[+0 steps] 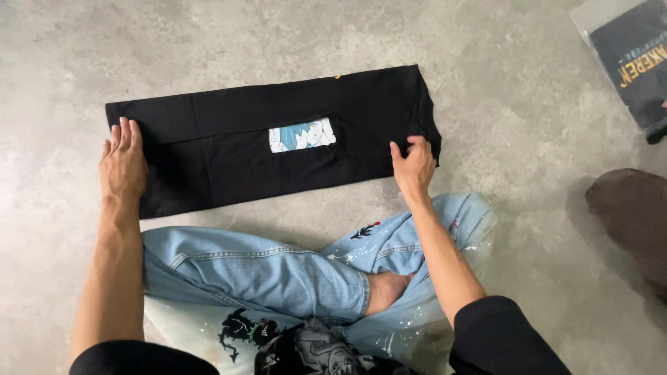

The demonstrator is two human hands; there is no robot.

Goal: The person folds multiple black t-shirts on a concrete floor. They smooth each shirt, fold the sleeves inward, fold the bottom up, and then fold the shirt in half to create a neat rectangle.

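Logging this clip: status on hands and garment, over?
Left hand flat on the black folded shirt, left end. Right hand pinching its right edge. Bagged dark garment lies apart, top right; nothing on the shirt.

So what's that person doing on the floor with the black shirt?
A person sits cross-legged on a grey concrete floor with a black shirt folded into a long strip in front of them. The left hand lies flat on one end, and the right hand pinches the other end. A small printed picture shows in the middle. A bagged dark garment lies nearby.
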